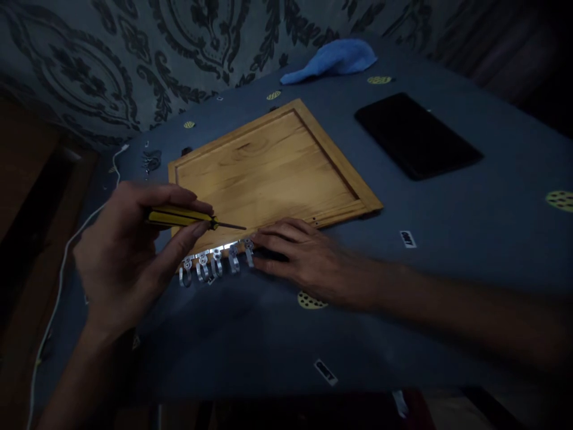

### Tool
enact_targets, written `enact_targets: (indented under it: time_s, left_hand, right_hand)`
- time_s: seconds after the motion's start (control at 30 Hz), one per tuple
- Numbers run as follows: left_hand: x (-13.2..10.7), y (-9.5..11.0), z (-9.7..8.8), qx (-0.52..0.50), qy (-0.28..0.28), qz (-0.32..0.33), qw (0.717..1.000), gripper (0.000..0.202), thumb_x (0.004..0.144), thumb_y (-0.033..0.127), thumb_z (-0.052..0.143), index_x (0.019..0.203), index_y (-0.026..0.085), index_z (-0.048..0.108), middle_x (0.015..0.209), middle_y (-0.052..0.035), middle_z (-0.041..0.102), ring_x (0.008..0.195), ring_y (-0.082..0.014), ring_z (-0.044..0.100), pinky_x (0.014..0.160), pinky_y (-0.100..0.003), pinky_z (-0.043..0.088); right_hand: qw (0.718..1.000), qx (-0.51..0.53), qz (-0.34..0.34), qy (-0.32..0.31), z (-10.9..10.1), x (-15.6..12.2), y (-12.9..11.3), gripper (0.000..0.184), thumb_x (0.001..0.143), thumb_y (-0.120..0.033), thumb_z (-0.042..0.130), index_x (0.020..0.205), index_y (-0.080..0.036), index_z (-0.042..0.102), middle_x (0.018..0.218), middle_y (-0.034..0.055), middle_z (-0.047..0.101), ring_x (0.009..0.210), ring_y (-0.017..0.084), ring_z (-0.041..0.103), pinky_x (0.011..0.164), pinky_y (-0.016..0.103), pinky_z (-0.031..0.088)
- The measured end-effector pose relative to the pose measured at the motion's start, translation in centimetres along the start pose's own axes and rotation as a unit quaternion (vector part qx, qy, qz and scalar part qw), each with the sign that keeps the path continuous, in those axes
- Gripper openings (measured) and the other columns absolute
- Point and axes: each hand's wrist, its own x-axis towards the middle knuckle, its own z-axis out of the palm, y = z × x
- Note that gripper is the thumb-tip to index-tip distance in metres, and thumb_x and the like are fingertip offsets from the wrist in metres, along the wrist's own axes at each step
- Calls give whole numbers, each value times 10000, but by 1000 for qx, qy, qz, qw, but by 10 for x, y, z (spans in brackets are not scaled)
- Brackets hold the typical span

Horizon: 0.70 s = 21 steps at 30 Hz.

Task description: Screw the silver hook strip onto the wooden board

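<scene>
My left hand (129,257) is closed round the yellow-and-black handle of a screwdriver (179,217). Its thin shaft points right, above the near edge of a framed wooden board (250,173). Along that edge runs a metal hook rail (217,257) with several silver hooks hanging toward me. My right hand (308,257) lies over the board's near edge, fingers stretched out and apart, with the fingertips at the rail's right end. Whether they press on the rail or only on the wood, I cannot tell. Two small dark holes show in the frame right of this hand.
A black tablet-like slab (416,137) lies right of the board on the dark grey tablecloth (447,310). Behind sits a crumpled blue cloth (333,60). Small metal hooks (151,160) lie at the back left, near a white cable (65,263). Patterned fabric borders the back.
</scene>
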Motion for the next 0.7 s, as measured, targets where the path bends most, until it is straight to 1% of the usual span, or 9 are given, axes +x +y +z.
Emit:
enact_targets:
  time_s: [0.1, 0.2, 0.3, 0.4, 0.47, 0.53, 0.63, 0.7]
  left_hand:
    - [2, -14, 7, -54, -4, -21, 998, 246, 837, 160, 815, 1014, 276, 689, 959, 48, 747, 913, -180, 769, 829, -341, 664]
    - [5, -33, 10, -109, -23, -79, 991, 203, 836, 218, 822, 972, 258, 677, 973, 14, 763, 942, -209, 771, 850, -358, 662]
    - [9, -51, 7, -139, -34, -118, 983, 215, 788, 253, 857, 906, 236, 678, 951, -4, 778, 919, -216, 775, 832, -342, 660]
    - [14, -66, 2, -135, -50, -136, 980, 264, 709, 295, 909, 848, 225, 695, 867, -13, 777, 817, -206, 763, 735, -308, 646]
    - [17, -74, -2, -121, -67, -147, 980, 305, 667, 354, 931, 820, 219, 704, 819, -24, 764, 751, -201, 736, 661, -291, 619]
    - [18, -80, -5, -96, -89, -147, 980, 332, 652, 416, 932, 805, 211, 720, 785, -29, 744, 716, -190, 705, 618, -268, 579]
    - [18, -88, -8, -64, -118, -122, 983, 331, 671, 447, 913, 821, 204, 747, 802, -31, 734, 756, -178, 691, 659, -243, 548]
    - [17, -91, -8, -55, -142, -111, 982, 324, 699, 454, 888, 834, 199, 742, 824, -33, 738, 798, -186, 697, 693, -243, 545]
  right_hand:
    - [1000, 4, 1, 0, 0, 0, 0, 323, 1023, -138, 502, 1309, -162, 649, 1397, 173, 631, 1315, 300, 532, 1057, 525, 474]
    - [1000, 10, 2, -1, 2, -1, 0, 323, 1003, -118, 518, 1296, -151, 651, 1421, 186, 612, 1309, 310, 531, 1044, 528, 483]
    - [1000, 16, -7, 21, 5, -1, 1, 317, 976, -95, 535, 1265, -126, 662, 1379, 198, 633, 1276, 324, 543, 1021, 533, 496]
    - [1000, 21, -7, 21, 4, -1, 1, 313, 969, -89, 536, 1248, -137, 669, 1361, 190, 645, 1282, 318, 536, 1025, 534, 498]
    - [1000, 25, -2, 8, 2, -1, 1, 306, 981, -111, 537, 1254, -156, 667, 1384, 176, 636, 1308, 309, 520, 1040, 533, 494]
    - [1000, 29, 0, 9, 1, 0, 1, 294, 990, -129, 532, 1247, -160, 671, 1384, 166, 636, 1312, 307, 517, 1046, 531, 494]
    - [999, 31, -1, 35, 4, 0, 1, 287, 981, -105, 514, 1208, -148, 685, 1354, 164, 651, 1279, 314, 534, 1034, 532, 502]
    - [998, 29, -2, 50, 7, -1, 1, 298, 970, -82, 500, 1189, -154, 690, 1335, 157, 660, 1258, 307, 543, 1023, 525, 509]
